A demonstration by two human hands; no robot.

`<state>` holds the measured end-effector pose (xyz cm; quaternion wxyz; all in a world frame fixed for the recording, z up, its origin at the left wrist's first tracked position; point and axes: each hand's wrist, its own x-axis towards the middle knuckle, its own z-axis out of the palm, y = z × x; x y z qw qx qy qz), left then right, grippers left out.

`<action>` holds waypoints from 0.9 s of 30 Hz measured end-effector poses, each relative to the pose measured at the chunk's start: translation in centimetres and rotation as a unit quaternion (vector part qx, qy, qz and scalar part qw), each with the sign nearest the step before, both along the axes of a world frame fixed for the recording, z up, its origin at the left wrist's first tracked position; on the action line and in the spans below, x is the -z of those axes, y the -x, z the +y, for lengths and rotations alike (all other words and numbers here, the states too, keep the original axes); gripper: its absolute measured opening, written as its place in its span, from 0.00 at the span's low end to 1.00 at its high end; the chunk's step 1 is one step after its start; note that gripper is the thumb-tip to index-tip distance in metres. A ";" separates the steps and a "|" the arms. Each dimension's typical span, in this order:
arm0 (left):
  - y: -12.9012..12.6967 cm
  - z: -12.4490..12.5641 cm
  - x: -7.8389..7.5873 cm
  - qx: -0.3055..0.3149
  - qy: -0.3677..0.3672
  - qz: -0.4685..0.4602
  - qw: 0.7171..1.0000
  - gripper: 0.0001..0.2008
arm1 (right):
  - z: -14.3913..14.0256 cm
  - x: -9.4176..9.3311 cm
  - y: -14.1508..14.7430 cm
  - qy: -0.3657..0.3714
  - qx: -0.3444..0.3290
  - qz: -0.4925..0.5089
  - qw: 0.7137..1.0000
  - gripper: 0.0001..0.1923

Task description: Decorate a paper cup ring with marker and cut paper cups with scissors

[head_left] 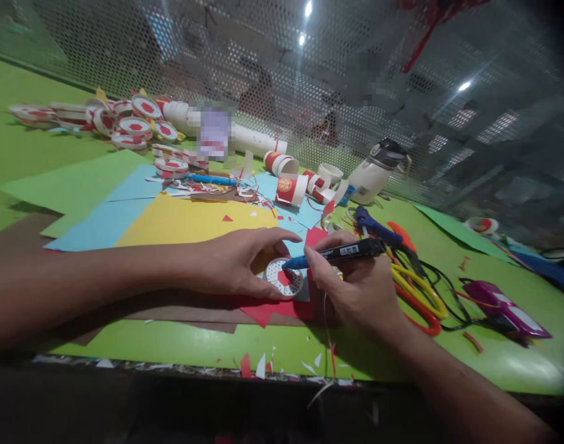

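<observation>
A small round white paper disc with a raised rim carries a red shape at its centre and dark dots around it. My left hand curls around its left side, thumb at the near rim and fingers arched over the far side. In my right hand is a black and blue permanent marker, pinched between thumb and fingers. Its blue tip end is over the disc's upper part; whether it touches, I cannot tell. Under the disc lie sheets of coloured paper, among them a yellow sheet and a red one.
Several finished-looking discs pile up at the back left, near cut paper cups. A white bottle stands behind. To the right lie a blue glue gun, orange-and-yellow scissors and a purple device. Paper scraps litter the front edge.
</observation>
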<state>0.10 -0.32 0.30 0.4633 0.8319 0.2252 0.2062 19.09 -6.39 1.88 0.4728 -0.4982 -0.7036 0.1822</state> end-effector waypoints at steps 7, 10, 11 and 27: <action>0.1 -0.1 -0.3 -0.018 -0.018 0.034 0.999 0.36 | -0.2 -0.2 -0.1 -0.052 0.090 0.055 0.993 0.09; 0.2 -0.1 -0.3 -0.024 -0.014 0.041 0.999 0.37 | -0.3 -0.6 -0.3 -0.075 0.108 0.037 0.991 0.09; 0.2 -0.1 -0.3 -0.027 -0.017 0.039 0.999 0.37 | -0.2 -0.6 -0.4 -0.077 0.103 0.033 0.991 0.09; 0.2 -0.1 -0.5 -0.098 -0.069 0.078 0.990 0.45 | 1.6 -1.0 -1.7 -0.048 0.053 0.207 0.976 0.09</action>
